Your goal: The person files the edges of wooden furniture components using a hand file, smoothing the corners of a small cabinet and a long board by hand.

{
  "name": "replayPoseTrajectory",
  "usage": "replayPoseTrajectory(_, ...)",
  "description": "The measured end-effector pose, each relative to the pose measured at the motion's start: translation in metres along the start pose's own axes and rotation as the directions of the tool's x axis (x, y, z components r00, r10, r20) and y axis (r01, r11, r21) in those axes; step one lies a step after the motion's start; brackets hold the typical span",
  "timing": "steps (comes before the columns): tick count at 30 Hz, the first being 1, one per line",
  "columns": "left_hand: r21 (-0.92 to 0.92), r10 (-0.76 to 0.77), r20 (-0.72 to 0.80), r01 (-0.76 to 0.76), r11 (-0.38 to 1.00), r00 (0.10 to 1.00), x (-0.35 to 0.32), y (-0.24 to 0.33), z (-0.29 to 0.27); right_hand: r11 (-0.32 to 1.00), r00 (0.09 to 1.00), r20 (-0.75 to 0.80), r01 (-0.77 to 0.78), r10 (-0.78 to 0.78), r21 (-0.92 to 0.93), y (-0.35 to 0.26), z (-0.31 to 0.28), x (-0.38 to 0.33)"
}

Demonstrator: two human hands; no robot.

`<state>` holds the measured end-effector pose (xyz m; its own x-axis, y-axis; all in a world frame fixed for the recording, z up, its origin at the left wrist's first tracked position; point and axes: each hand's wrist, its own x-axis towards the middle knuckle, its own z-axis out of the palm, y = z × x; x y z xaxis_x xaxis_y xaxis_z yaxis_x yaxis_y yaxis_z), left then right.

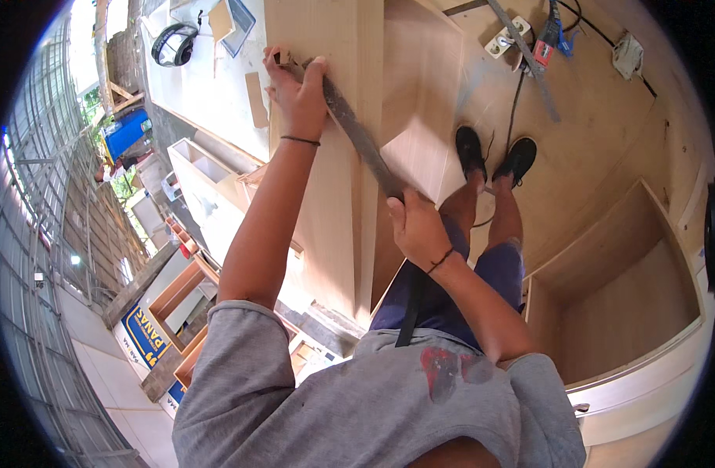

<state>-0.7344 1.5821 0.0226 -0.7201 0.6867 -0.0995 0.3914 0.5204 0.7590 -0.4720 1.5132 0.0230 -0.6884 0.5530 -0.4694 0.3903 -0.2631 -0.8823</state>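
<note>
A long, flat grey strip (360,139) with a worn, scuffed face slants between my hands across a pale wooden cabinet panel (326,203). My left hand (299,97) grips its far end near the panel's left edge, thumb and fingers closed around it. Nearer my body, my right hand (421,228) is closed on the other end. A dark band (410,308) hangs below the right hand over my shorts; whether it belongs to the strip I cannot tell. What the strip is made of does not show clearly.
An open wooden box (615,288) stands at my right. On the floor ahead lie a white socket strip (507,37), a red and blue power tool (548,43) with cords, and another grey strip (521,54). Black headphones (175,45) rest on the white surface at far left.
</note>
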Motion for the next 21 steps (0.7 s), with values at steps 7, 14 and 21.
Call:
replayPoseTrajectory(7,-0.292,-0.095,0.014,0.095,0.952,0.995,-0.002,0.017,-0.013,1.000,0.999,0.038,0.020,-0.019,-0.024,0.002,-0.003,0.010)
replayPoseTrajectory(14,0.056,0.121,-0.061,-0.118,0.991,0.991,-0.049,0.032,-0.022,0.998,0.986,-0.166,0.024,-0.015,0.050,-0.002,-0.039,-0.021)
replayPoseTrajectory(21,0.485,0.710,0.410,-0.796,0.362,0.573,-0.042,0.095,-0.037,0.998,0.948,-0.319,-0.007,0.024,0.056,0.010,-0.061,-0.049)
